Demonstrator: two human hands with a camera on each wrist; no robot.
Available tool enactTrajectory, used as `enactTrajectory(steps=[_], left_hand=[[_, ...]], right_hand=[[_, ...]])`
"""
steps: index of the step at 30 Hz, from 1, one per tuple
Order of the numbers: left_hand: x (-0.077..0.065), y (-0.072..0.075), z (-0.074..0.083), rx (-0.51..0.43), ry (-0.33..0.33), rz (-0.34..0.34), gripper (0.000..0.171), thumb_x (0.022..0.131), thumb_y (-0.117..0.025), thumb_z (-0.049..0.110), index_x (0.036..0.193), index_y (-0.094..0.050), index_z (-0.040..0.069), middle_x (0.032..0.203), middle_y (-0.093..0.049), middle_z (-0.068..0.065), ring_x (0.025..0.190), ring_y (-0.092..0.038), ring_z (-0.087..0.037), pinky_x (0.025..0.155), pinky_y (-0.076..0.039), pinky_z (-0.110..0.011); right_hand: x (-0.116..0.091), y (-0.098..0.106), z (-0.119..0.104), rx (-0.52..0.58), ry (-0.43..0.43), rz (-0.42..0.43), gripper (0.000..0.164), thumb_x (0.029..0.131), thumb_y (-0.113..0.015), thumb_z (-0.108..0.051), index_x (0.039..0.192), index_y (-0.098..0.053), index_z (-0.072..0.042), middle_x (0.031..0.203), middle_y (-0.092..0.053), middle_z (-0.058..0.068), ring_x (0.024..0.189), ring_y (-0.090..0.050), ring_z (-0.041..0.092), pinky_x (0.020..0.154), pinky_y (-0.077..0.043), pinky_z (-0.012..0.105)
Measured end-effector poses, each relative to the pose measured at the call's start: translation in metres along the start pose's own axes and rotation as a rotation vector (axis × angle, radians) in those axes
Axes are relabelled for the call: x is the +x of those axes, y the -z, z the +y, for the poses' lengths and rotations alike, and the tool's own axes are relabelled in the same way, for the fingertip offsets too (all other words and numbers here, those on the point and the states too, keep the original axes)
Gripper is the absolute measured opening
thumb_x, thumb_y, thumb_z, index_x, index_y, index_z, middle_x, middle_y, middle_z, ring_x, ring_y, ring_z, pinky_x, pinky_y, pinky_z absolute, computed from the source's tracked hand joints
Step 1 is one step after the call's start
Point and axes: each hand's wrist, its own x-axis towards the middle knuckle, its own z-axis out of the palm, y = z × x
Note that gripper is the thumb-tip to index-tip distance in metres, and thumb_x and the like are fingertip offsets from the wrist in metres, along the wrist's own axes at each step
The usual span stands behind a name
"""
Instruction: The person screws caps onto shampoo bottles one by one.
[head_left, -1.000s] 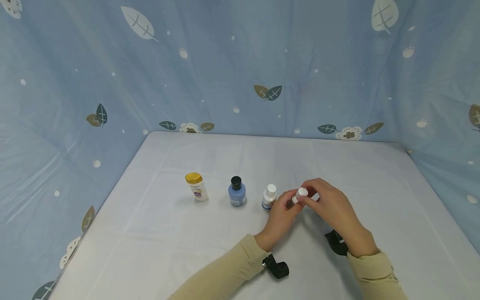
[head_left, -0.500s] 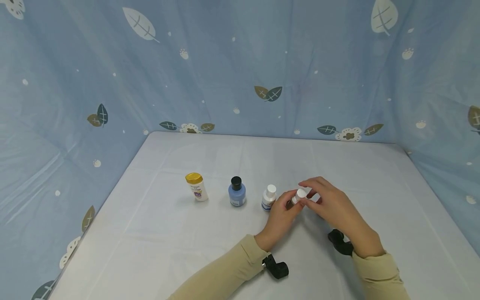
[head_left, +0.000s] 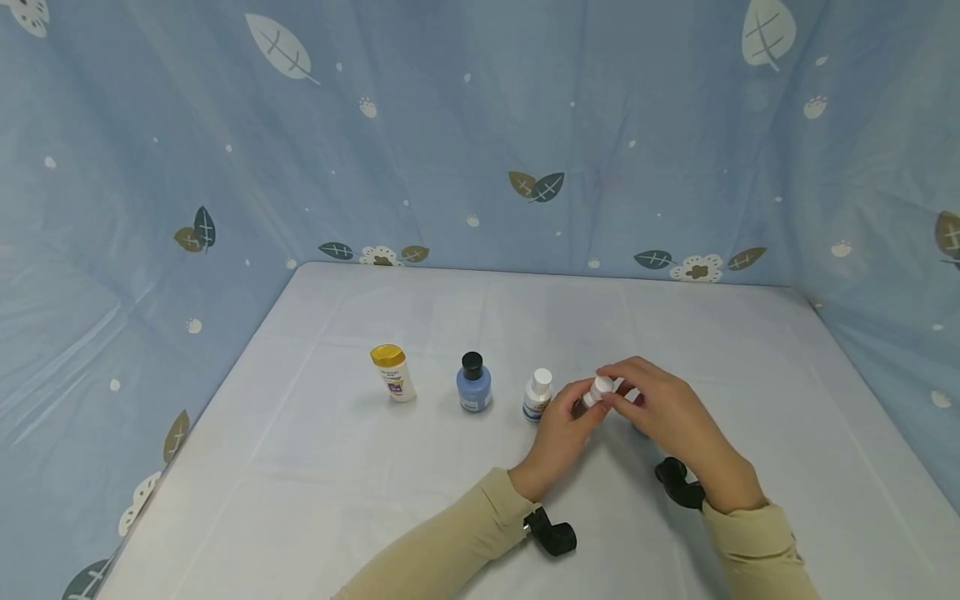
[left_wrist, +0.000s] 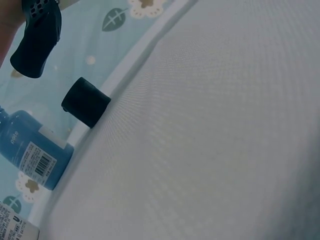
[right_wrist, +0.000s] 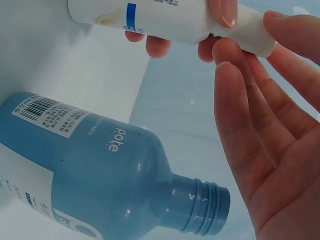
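Observation:
My left hand (head_left: pixel 557 429) grips a white bottle (right_wrist: pixel 175 20) with a blue stripe on its label. Thumb and fingers of my right hand (head_left: pixel 667 417) pinch its white cap (head_left: pixel 602 386), which sits at the bottle's neck. Close beneath the right hand stands a blue bottle (right_wrist: pixel 115 165) with a bare threaded neck, mostly hidden by that hand in the head view. A loose black cap (left_wrist: pixel 86 102) is on the table in the left wrist view.
Left of my hands stand a second white bottle (head_left: pixel 537 396), a blue bottle with a black cap (head_left: pixel 474 387) and a white bottle with a gold cap (head_left: pixel 393 375). Black wrist cameras (head_left: pixel 551 533) hang near my sleeves. A patterned blue curtain (head_left: pixel 465 125) borders the white table (head_left: pixel 337 500).
My right hand has shifted slightly at the white cap, and its wrist has moved a little to the right. The left hand stays where it was.

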Motion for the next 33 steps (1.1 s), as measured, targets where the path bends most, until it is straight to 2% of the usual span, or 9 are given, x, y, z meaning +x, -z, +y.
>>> enactTrajectory(steps=[3,5,12,19,25,29,33], left_hand=[[-0.002,0.001,0.012,0.014,0.008,-0.008,0.03,0.088,-0.057,0.012,0.116,-0.056,0.004,0.111,-0.055,-0.005,0.1,-0.052,-0.011,0.084,-0.044,-0.029],[-0.002,0.002,0.014,0.02,0.006,-0.015,0.03,0.088,-0.057,0.011,0.117,-0.055,0.003,0.111,-0.055,-0.006,0.101,-0.052,-0.011,0.084,-0.044,-0.028],[-0.002,0.003,0.013,0.02,-0.001,-0.016,0.03,0.087,-0.056,0.005,0.117,-0.055,0.002,0.11,-0.055,-0.006,0.101,-0.052,-0.011,0.084,-0.044,-0.026],[-0.003,0.003,0.013,0.043,0.004,-0.028,0.031,0.088,-0.055,0.008,0.119,-0.054,0.004,0.112,-0.055,-0.005,0.101,-0.051,-0.01,0.083,-0.044,-0.025],[-0.003,0.003,0.014,0.064,0.009,-0.042,0.032,0.089,-0.056,0.013,0.119,-0.053,0.004,0.115,-0.054,-0.006,0.104,-0.05,-0.01,0.085,-0.043,-0.026],[-0.002,0.003,0.015,0.056,0.005,-0.036,0.032,0.088,-0.056,0.015,0.118,-0.054,0.005,0.113,-0.054,-0.005,0.103,-0.05,-0.01,0.086,-0.043,-0.027],[-0.002,0.002,0.015,0.063,0.0,-0.025,0.029,0.088,-0.057,0.014,0.116,-0.056,0.007,0.11,-0.055,-0.002,0.096,-0.051,-0.01,0.08,-0.044,-0.027]], right_hand=[[0.001,-0.002,0.0,-0.003,-0.02,-0.001,0.034,0.079,-0.068,-0.024,0.111,-0.06,-0.016,0.099,-0.057,-0.006,0.077,-0.057,0.01,0.062,-0.047,0.029],[0.001,-0.003,0.0,-0.003,-0.029,0.002,0.033,0.079,-0.068,-0.026,0.11,-0.061,-0.016,0.098,-0.057,-0.006,0.077,-0.057,0.01,0.063,-0.047,0.03],[0.002,-0.005,0.0,0.008,-0.065,0.011,0.031,0.078,-0.068,-0.031,0.104,-0.06,-0.017,0.094,-0.057,-0.006,0.077,-0.056,0.01,0.063,-0.046,0.03],[0.001,-0.006,0.0,0.01,-0.098,-0.006,0.031,0.081,-0.064,-0.036,0.105,-0.058,-0.017,0.096,-0.057,-0.005,0.077,-0.055,0.011,0.062,-0.045,0.03],[-0.001,-0.004,0.002,0.005,-0.033,0.008,0.038,0.08,-0.066,-0.034,0.114,-0.057,-0.018,0.106,-0.054,-0.007,0.077,-0.057,0.01,0.06,-0.046,0.027],[0.0,-0.003,0.004,-0.002,0.056,0.02,0.04,0.079,-0.068,-0.023,0.117,-0.056,-0.017,0.112,-0.052,-0.005,0.076,-0.057,0.008,0.057,-0.045,0.025],[0.0,-0.002,0.005,-0.014,0.119,0.014,0.041,0.078,-0.068,-0.01,0.116,-0.057,-0.016,0.114,-0.052,-0.004,0.076,-0.056,0.006,0.056,-0.044,0.024]])
